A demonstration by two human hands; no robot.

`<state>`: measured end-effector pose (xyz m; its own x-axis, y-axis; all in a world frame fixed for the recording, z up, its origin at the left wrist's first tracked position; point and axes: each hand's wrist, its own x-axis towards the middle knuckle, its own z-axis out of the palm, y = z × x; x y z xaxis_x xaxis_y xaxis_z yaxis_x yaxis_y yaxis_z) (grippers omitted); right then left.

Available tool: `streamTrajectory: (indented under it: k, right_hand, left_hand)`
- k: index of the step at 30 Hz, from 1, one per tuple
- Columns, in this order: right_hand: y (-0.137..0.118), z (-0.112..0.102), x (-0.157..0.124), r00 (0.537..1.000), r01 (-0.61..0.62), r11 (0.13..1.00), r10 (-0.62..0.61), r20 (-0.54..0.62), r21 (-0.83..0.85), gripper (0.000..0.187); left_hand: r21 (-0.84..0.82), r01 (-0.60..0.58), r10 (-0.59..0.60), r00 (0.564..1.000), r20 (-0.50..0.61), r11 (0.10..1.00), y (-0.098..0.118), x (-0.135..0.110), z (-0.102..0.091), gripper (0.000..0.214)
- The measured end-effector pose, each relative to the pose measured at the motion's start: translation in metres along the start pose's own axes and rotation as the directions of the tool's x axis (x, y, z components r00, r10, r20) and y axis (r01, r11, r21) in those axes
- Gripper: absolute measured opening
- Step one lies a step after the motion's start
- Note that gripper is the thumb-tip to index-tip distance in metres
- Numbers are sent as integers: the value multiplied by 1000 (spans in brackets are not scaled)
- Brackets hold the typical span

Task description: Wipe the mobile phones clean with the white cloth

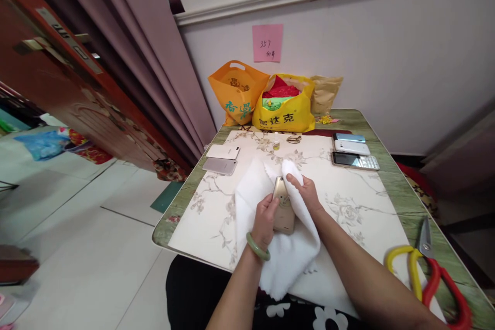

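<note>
My left hand point(266, 216), with a green bangle on the wrist, is closed round a gold phone point(283, 206) held back side up over the table. My right hand point(306, 191) grips a fold of white cloth point(286, 252) and presses it against the phone's right edge. The cloth spreads under both hands and hangs over the table's near edge.
A floral mat point(348, 201) covers the green table. Two phones point(222, 159) lie at the left, three phones point(353, 152) at the right. Two bags, orange point(237, 93) and yellow point(284, 111), stand at the back by the wall. Big scissors point(429, 268) lie near right. A small bottle point(276, 141) stands mid-back.
</note>
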<state>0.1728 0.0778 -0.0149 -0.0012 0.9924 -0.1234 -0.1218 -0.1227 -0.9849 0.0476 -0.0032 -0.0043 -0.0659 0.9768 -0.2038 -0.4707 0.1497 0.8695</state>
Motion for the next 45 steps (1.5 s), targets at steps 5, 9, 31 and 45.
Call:
streamTrajectory:
  k: [5, 9, 31, 45]
  right_hand:
    - [9, -2, 6, 972, -21, 997, 37, -232, 72, 50]
    - [13, -3, 10, 965, 19, 1000, -13, -260, 23, 52]
    - [9, -3, 4, 972, 222, 931, -236, -15, -291, 44]
    - [5, 7, -11, 942, 307, 900, -241, 232, -311, 34]
  left_hand:
    - [-338, -27, -5, 996, -92, 941, 8, 2, 0, 35]
    - [-386, -93, 74, 995, -63, 918, 11, 2, 3, 37]
    - [-305, -217, 161, 967, -198, 927, 1, 7, -4, 52]
    - [-296, -195, 151, 974, -166, 935, 3, 4, -4, 60]
